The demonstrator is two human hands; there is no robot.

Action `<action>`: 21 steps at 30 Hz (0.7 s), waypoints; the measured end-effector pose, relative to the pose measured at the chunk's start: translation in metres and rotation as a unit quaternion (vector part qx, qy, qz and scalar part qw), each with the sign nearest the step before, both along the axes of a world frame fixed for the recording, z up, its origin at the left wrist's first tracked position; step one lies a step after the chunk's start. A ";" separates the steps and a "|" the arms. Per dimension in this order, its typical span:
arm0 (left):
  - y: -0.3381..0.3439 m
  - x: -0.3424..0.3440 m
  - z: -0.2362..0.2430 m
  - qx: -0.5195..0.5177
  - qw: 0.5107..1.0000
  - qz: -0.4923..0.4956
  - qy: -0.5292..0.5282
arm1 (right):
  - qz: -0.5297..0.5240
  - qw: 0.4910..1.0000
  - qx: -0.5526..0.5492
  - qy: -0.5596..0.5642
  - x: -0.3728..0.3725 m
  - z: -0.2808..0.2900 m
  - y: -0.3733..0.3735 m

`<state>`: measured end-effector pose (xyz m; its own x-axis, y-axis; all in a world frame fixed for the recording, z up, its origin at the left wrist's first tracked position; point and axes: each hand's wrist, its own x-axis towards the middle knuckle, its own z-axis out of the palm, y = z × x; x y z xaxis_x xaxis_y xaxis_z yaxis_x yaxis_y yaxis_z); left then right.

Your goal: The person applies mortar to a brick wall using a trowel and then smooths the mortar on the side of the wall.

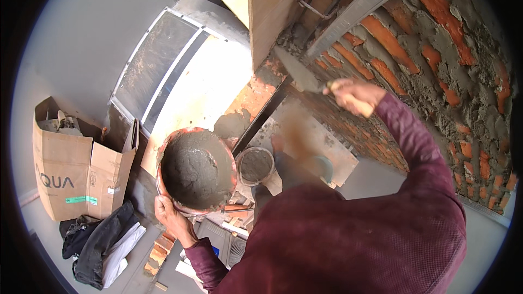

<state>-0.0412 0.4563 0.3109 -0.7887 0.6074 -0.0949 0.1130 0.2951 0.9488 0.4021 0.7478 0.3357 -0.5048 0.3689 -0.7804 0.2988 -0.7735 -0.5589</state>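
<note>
My left hand (170,219) grips the rim of a round orange basin (232,149) that is coated with grey mortar. Wet mortar (188,166) lies inside it, scooped hollow in the middle. In my right hand (357,95) is the wooden handle of a pointing trowel (298,71). Its grey blade points up and left, close to the corner where the brick wall (392,38) meets a wooden panel (272,8). The wall's orange bricks are partly smeared with mortar. Whether the blade touches the corner, I cannot tell.
Below the basin's right side stands a small bucket of mortar (256,166). A metal straightedge (370,8) leans along the wall. At left are an open cardboard box (65,152) and dark cloths (103,245). A framed window panel (155,57) lies beyond; brick pieces (159,250) lie on the floor.
</note>
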 end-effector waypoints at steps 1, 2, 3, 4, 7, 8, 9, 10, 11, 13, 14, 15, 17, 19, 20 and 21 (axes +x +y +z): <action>0.000 -0.001 0.003 -0.001 1.000 -0.003 -0.001 | 0.018 1.000 -0.009 0.016 -0.002 0.005 -0.016; -0.004 0.000 0.009 -0.009 1.000 -0.008 -0.002 | 0.033 0.999 -0.020 0.013 -0.005 0.004 -0.033; -0.001 0.000 0.015 -0.006 1.000 -0.012 -0.003 | 0.098 0.990 0.072 -0.072 -0.017 0.012 -0.051; 0.000 0.000 0.019 -0.003 1.000 -0.019 0.002 | 0.139 0.983 0.091 -0.079 -0.024 0.013 -0.064; 0.002 -0.005 0.025 -0.004 0.998 -0.058 0.001 | 0.312 0.866 0.386 -0.063 -0.050 0.009 -0.105; 0.003 -0.006 0.029 -0.008 0.997 -0.072 0.011 | 0.368 0.776 0.509 -0.046 -0.065 0.005 -0.118; 0.005 -0.008 0.033 -0.012 0.996 -0.086 0.022 | 0.388 0.760 0.519 -0.053 -0.083 0.003 -0.127; 0.004 -0.011 0.036 -0.020 0.994 -0.099 0.031 | 0.407 0.744 0.526 -0.059 -0.105 0.001 -0.138; 0.007 -0.010 0.036 -0.023 0.992 -0.117 0.036 | 0.408 0.679 0.600 -0.112 -0.125 -0.005 -0.150; 0.009 -0.013 0.034 -0.014 0.984 -0.179 -0.019 | 0.391 0.578 0.694 -0.177 -0.164 -0.015 -0.166; 0.018 -0.003 0.045 -0.009 0.978 -0.208 -0.013 | 0.375 0.550 0.720 -0.196 -0.179 -0.017 -0.171; 0.023 0.005 0.050 0.003 0.978 -0.208 -0.027 | 0.360 0.520 0.745 -0.211 -0.188 -0.016 -0.177; 0.030 0.007 0.054 0.019 0.973 -0.220 -0.072 | 0.367 0.518 0.746 -0.202 -0.189 -0.011 -0.193; 0.027 -0.008 0.048 0.043 0.972 -0.231 -0.028 | 0.391 0.496 0.754 -0.180 -0.192 -0.008 -0.211; 0.023 -0.012 0.047 0.038 0.972 -0.231 -0.022 | 0.411 0.474 0.759 -0.174 -0.190 -0.005 -0.221; 0.021 -0.017 0.046 0.036 0.969 -0.243 0.007 | 0.431 0.452 0.763 -0.167 -0.188 -0.005 -0.230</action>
<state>-0.0577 0.4775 0.3570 -0.4091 0.9120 -0.0295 0.2347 0.1364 0.9625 0.2142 0.5176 0.3312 -0.9225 0.3843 -0.0351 0.3858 0.9208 -0.0583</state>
